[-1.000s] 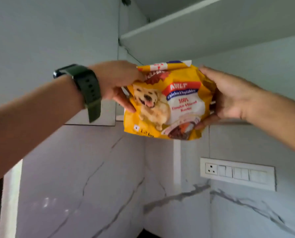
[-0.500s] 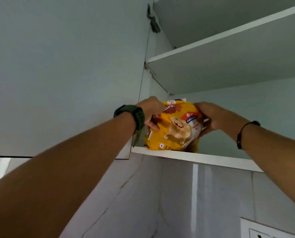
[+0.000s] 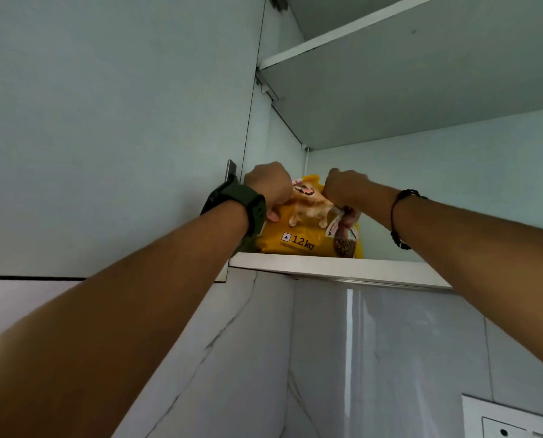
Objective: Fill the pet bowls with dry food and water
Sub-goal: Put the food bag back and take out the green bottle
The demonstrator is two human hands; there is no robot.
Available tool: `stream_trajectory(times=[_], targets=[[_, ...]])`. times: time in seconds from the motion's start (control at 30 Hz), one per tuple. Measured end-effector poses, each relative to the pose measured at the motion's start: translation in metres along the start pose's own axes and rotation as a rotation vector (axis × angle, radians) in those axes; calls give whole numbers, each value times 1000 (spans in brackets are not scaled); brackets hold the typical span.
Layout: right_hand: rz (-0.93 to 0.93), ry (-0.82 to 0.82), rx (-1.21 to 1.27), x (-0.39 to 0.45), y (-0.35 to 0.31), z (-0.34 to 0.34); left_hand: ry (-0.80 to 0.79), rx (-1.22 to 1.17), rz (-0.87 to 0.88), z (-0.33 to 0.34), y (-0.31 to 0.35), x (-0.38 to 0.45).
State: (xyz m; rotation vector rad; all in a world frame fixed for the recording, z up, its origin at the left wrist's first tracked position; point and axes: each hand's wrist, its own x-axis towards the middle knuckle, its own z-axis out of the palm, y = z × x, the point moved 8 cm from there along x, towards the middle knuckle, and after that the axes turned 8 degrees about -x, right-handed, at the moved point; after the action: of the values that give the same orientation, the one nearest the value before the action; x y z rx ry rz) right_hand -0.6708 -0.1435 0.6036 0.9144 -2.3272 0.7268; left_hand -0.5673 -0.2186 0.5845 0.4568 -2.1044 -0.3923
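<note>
I note the bag [image 3: 308,235], held mid-air a second ago, now stands on the shelf [image 3: 327,268] at frame centre, left hand [image 3: 268,191] and right hand [image 3: 346,188] curled round its top, suggesting stowing after filling.

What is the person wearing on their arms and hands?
Both forearms are bare, with no sleeves in view. The left wrist carries a dark green watch on a thick strap. The right wrist has a thin black bracelet. No gloves on either hand.
</note>
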Motion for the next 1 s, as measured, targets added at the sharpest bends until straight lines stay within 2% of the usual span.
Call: stream_trajectory(times=[0.1, 0.17, 0.27, 0.43, 0.57, 0.67, 0.77, 0.83, 1.0], targets=[[-15, -205, 80, 2, -3, 21, 115, 119, 46, 4, 0, 0], [-4, -339, 145, 2, 2, 39, 120, 185, 68, 14, 6, 2], [23, -433, 201, 1, 9, 54, 102, 249, 102, 29, 15, 6], [-21, -254, -4, 2, 6, 48, 38, 280, 111, 45, 9, 8], [-45, -252, -37, -8, 13, 43, -54, 310, 128, 52, 6, 6], [-61, -218, -28, -27, 31, 19, 2, 286, 124, 37, 17, 0], [-50, -160, -102, -40, 62, -9, 165, 209, 172, 16, 41, -16], [-21, -128, -170, -42, 89, -29, 220, 194, 212, 17, 62, -21], [77, 45, -383, -47, 182, -103, 156, 75, 331, 58, 141, -32]])
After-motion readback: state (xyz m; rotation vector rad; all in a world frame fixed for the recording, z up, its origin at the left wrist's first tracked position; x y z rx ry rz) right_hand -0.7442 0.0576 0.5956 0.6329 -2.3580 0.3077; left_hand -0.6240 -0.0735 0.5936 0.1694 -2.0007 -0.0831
